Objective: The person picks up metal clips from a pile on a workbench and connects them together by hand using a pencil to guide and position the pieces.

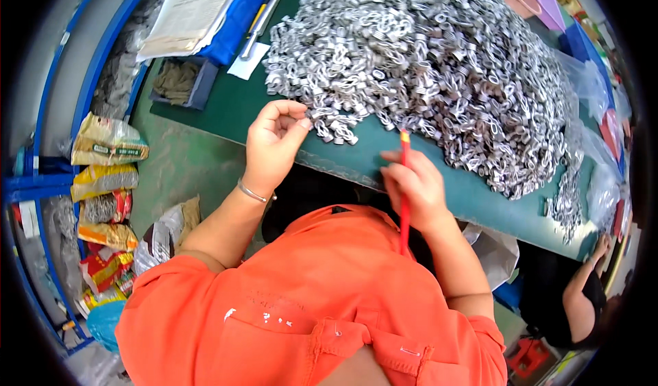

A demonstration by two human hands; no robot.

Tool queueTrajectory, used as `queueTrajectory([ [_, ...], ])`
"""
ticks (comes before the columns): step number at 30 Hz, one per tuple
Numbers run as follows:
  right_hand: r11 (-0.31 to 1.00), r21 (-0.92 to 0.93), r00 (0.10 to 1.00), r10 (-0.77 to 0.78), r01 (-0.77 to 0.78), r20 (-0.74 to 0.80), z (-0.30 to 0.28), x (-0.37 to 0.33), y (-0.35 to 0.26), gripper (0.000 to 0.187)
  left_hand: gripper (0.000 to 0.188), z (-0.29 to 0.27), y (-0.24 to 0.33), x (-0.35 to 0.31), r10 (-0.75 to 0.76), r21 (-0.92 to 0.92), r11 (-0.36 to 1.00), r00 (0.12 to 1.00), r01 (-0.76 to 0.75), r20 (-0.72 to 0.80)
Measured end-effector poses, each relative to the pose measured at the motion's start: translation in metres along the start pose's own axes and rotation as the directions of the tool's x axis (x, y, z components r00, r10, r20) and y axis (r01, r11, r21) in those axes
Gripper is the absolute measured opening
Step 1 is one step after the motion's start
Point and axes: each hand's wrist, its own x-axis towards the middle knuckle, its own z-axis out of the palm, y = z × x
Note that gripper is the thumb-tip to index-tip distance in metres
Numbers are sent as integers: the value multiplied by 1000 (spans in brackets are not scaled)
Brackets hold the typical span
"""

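Observation:
A large heap of small grey metal loop-shaped parts (pixel 411 64) covers much of the green table (pixel 336 163). At the heap's near left edge my left hand (pixel 274 139) is closed, thumb and forefinger pinched together. What sits between the fingertips is too small to make out against the loose parts beside them. My right hand (pixel 417 184), to the right near the table's front edge, grips a slim red stick (pixel 405 208) with a yellow tip. The stick stands roughly upright in the picture, its tip beside the heap's near edge.
Papers (pixel 192 13) on a blue folder, a grey bin (pixel 181 81) holding cloth and a white slip (pixel 248 60) lie at the left. Blue shelving (pixel 44 98) and several bags (pixel 110 139) stand further left. Another person (pixel 576 297) is at the right; plastic bags (pixel 603 173) line that side.

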Motion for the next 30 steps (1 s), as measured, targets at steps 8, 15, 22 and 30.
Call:
queueTrajectory([
  [8,994,-39,995,100,-100,-9,51,32,5,28,25,-2,-8,-13,195,377,888,958,-263,210],
  [15,940,159,951,309,-303,-17,31,17,-8,29,32,1,-4,-10,217,306,900,928,-310,303],
  [22,605,675,842,537,-422,44,25,15,-25,19,20,12,-3,-11,232,59,960,896,-273,378],
  [30,524,808,850,523,-270,-55,28,10,-26,32,23,16,-5,-22,162,-244,968,897,-63,411],
])
